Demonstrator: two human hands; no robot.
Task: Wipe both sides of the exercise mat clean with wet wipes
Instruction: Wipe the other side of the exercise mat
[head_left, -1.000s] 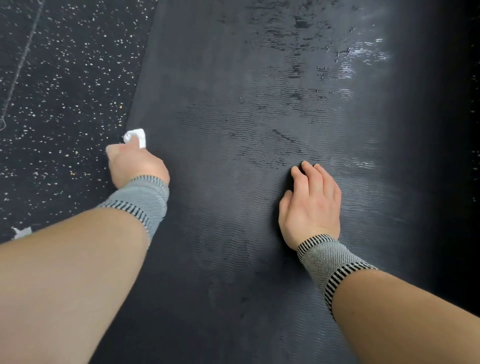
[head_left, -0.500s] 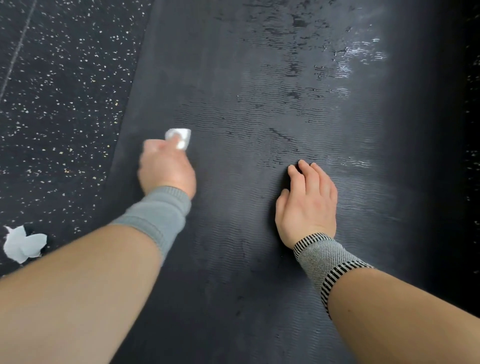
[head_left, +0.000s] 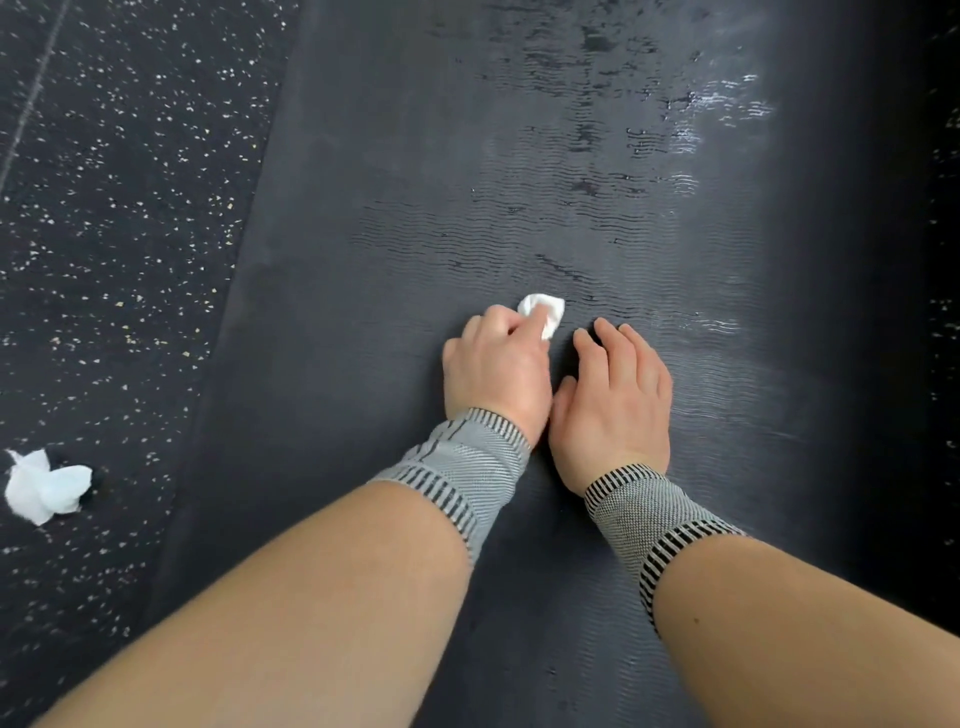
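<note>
We count one exercise mat (head_left: 519, 182), dark and ribbed; two white wet wipes, one wipe (head_left: 543, 312) on the mat and one crumpled wipe (head_left: 44, 486) on the speckled floor (head_left: 119, 208); two hands, the left hand (head_left: 493, 369) and the right hand (head_left: 615, 400); two striped wrist bands, one per wrist.

Both hands on mat (head_left: 415, 182), crumpled wipe (head_left: 44, 488) apparently on floor (head_left: 114, 208) left

Both forearms are bare from the lower edge of the frame up to the wrists; each wrist wears a knitted grey wristband, left wristband (head_left: 457, 475) and right wristband (head_left: 649, 512); each has 2 black-and-white striped borders around a finely woven grey middle.
</note>
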